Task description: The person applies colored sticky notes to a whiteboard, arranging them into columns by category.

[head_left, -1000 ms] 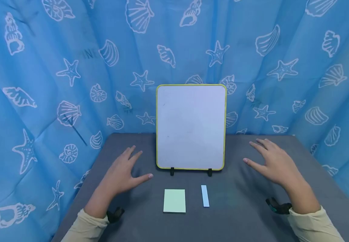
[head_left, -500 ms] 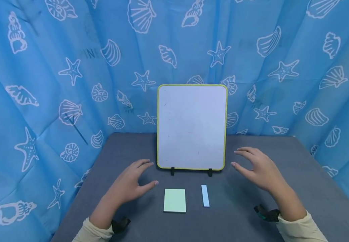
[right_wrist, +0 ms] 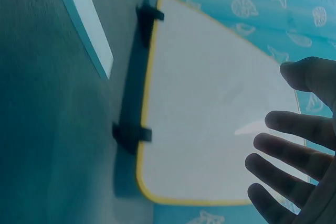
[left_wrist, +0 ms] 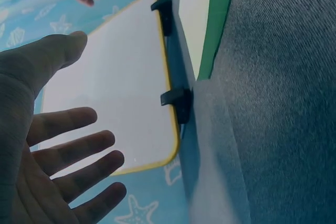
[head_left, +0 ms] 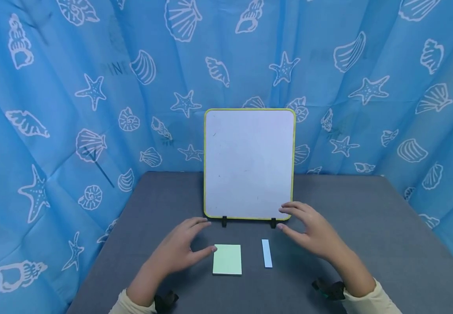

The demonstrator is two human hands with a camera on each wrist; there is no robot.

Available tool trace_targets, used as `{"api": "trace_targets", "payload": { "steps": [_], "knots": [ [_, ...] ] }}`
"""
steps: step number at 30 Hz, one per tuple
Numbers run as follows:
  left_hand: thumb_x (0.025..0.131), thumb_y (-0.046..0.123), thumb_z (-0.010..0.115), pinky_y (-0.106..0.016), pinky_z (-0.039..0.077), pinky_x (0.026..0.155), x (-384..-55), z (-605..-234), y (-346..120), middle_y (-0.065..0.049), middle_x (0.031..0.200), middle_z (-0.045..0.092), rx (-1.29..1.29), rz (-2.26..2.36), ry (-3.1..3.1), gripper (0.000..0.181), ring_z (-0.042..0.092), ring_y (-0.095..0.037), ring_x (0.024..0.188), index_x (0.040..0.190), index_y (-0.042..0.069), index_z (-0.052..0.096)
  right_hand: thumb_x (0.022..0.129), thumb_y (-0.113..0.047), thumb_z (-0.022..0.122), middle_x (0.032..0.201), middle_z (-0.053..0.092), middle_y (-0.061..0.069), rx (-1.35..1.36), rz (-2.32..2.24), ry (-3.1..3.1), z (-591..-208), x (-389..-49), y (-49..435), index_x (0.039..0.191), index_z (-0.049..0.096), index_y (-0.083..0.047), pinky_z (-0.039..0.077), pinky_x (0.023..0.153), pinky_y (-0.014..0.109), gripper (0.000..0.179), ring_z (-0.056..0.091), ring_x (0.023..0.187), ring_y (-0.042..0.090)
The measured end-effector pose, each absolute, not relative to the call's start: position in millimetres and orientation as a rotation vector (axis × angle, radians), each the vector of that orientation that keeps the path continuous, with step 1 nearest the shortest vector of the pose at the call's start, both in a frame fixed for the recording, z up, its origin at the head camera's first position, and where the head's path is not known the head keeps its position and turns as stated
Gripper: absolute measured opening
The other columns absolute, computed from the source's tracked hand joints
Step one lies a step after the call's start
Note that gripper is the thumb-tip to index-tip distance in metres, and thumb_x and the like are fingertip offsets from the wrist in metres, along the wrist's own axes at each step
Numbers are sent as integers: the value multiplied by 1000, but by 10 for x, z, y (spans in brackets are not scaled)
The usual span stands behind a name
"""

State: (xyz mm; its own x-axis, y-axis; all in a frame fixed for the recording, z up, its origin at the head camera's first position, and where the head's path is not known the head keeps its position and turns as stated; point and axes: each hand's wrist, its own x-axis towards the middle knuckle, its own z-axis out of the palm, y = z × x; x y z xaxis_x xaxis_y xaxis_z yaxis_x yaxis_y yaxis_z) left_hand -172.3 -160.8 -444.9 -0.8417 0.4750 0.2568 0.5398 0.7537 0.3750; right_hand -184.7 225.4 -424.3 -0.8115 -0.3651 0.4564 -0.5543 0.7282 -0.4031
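Observation:
A square pad of pale green sticky notes (head_left: 227, 260) lies on the grey table, and a narrow light-blue sticky-note pad (head_left: 267, 253) lies to its right. My left hand (head_left: 181, 248) hovers left of the green pad, its thumb tip over the pad's upper left corner in the head view. My right hand (head_left: 316, 231) hangs to the right of the blue pad, fingers spread and holding nothing. Both wrist views show relaxed, parted fingers with nothing in them. The green pad's thick edge (left_wrist: 216, 27) shows in the left wrist view; the blue pad (right_wrist: 90, 27) shows in the right.
Behind the pads a whiteboard (head_left: 249, 163) with a yellow frame stands upright on two black feet (head_left: 224, 222). A blue curtain (head_left: 124, 104) with white shell drawings hangs around the grey table (head_left: 171, 192). Dark straps (head_left: 328, 289) sit at both wrists.
Both hands have moved inward and nearer to the pads, the left one rightward and the right one leftward. The pads and the whiteboard have stayed in place.

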Motion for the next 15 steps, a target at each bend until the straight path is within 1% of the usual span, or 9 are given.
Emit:
{"api": "trace_targets", "payload": {
  "steps": [5,10,15],
  "knots": [
    [94,62,73,-49,54,111,-1707,-4463,-1565,-2,148,63,-814,-694,-2809,67,62,-22,137,145,19,66,92,-27,84,132,71,5,723,787,-2620,-4311,-1805,2111,126,76,-12,60,99,55,38,69,123,27],
    [94,58,76,-50,54,112,-1701,-4477,-1542,-2,148,64,-842,-711,-2834,66,61,-23,137,144,16,66,93,-29,84,132,71,2,777,796,-2636,-4377,-1767,1992,128,76,-12,62,95,49,40,70,117,21],
    [95,55,76,-49,54,111,-1732,-4501,-1517,0,148,63,-896,-718,-2844,64,61,-21,137,146,18,65,94,-32,83,132,70,-1,847,798,-2641,-4409,-1774,1879,128,75,-15,61,96,48,39,69,120,19]
  ]
}}
